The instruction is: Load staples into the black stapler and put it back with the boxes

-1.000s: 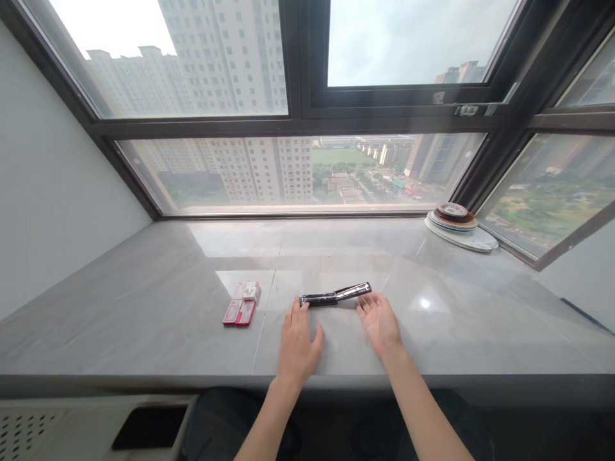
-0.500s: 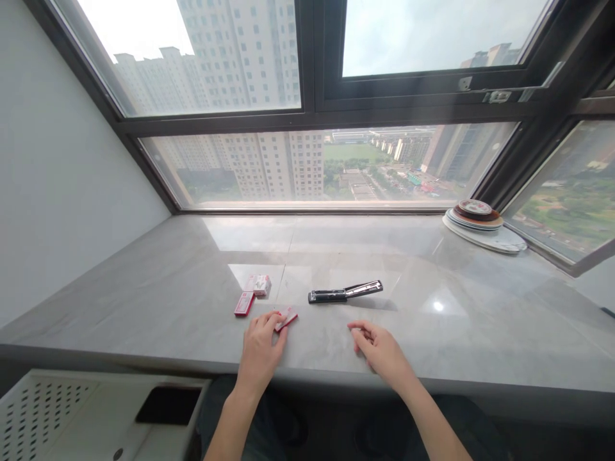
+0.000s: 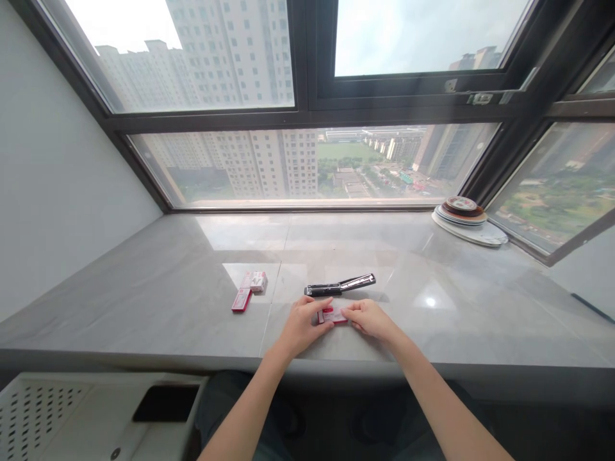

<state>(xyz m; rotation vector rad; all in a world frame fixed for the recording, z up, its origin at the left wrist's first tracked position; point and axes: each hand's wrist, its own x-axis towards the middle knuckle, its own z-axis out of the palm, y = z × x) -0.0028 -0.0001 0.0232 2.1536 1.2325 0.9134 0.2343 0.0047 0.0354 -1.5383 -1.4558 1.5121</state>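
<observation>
A small red and white box of staples (image 3: 334,315) is held between both hands just above the front part of the stone sill. My left hand (image 3: 305,325) grips its left end with thumb and fingers. My right hand (image 3: 369,319) pinches the right end, its lower fingers curled in. Right behind the hands lies a black stapler (image 3: 323,290), its top arm swung open to the right and its metal channel showing. Off to the left rest a second red and white box (image 3: 241,299) and a paler pink and white box (image 3: 258,281), touching at their corners.
A stack of plates and round mats (image 3: 464,218) sits in the back right corner by the window. The grey sill (image 3: 144,301) ends at a front edge close below my wrists. Under it at left stands a white perforated unit (image 3: 96,416).
My left hand has carried the small box to the right, in front of the stapler. My right hand has moved in and taken hold of its right end. The view has shifted slightly.
</observation>
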